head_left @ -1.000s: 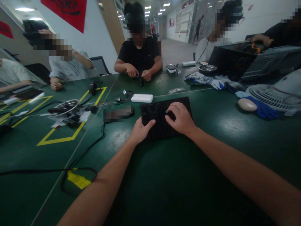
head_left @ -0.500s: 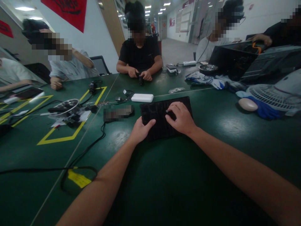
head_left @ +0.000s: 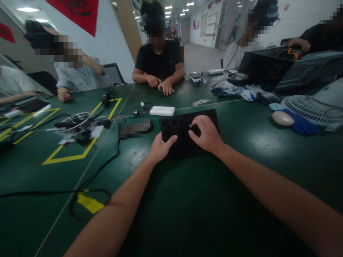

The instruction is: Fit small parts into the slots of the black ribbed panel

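Note:
A flat black rectangular panel point(head_left: 182, 142) with raised or recessed shapes lies on the dark green table in front of me. My left hand point(head_left: 160, 147) grips its lower left edge, thumb resting on top and the other fingers hidden beneath or behind. Over the panel's right half, my right hand point(head_left: 205, 134) is curled in a pinch. A tiny greyish piece point(head_left: 190, 126) shows at the fingertips, too small to name. Whether it is fixed to the panel I cannot tell.
Beyond the panel lies a white power bank-like block point(head_left: 162, 111) with a cable. Left are a dark pixelated object point(head_left: 135, 128), a metal bowl point(head_left: 73, 122) and black cables. A fan point(head_left: 311, 110), a computer mouse-shaped object point(head_left: 282, 119) and gloves point(head_left: 235, 90) lie right. Several people sit around.
My hands and the panel stay almost still. Across the table, the person in black has lowered and spread one hand over a small dark object.

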`<state>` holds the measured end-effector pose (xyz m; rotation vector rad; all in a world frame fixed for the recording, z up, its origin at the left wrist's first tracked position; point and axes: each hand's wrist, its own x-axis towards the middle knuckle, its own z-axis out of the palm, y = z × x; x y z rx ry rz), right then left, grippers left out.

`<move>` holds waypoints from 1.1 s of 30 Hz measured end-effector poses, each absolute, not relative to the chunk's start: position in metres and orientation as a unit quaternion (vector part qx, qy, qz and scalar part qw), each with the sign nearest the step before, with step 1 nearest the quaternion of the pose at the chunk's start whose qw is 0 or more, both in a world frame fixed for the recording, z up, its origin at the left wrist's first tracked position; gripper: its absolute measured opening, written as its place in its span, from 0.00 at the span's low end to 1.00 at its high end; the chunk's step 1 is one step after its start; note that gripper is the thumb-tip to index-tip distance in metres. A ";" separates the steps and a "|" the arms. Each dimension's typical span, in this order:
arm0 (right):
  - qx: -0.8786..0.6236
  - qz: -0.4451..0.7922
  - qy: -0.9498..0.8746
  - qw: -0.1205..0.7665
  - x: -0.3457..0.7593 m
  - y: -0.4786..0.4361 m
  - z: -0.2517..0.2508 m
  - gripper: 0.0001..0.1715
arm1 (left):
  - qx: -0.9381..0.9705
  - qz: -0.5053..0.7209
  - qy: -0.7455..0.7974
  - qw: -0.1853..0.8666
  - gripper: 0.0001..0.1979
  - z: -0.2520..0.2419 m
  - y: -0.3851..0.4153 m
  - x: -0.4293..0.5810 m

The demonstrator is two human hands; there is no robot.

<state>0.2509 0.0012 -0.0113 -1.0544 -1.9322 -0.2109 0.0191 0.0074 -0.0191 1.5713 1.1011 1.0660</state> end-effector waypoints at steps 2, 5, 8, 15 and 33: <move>-0.428 -0.087 -0.780 0.448 0.251 0.001 -0.011 0.10 | 0.639 0.431 0.447 0.454 0.29 -0.019 0.008 0.019; -0.432 -0.087 -0.783 0.439 0.251 0.000 -0.011 0.10 | 0.637 0.433 0.445 0.457 0.29 -0.019 0.008 0.020; -0.437 -0.078 -0.783 0.435 0.251 0.000 -0.010 0.08 | 0.635 0.433 0.449 0.456 0.29 -0.017 0.007 0.020; -0.438 -0.070 -0.782 0.438 0.251 0.000 -0.010 0.07 | 0.636 0.431 0.451 0.455 0.28 -0.020 0.007 0.019; -0.430 -0.085 -0.784 0.441 0.251 0.000 -0.011 0.08 | 0.633 0.434 0.445 0.461 0.28 -0.020 0.007 0.019</move>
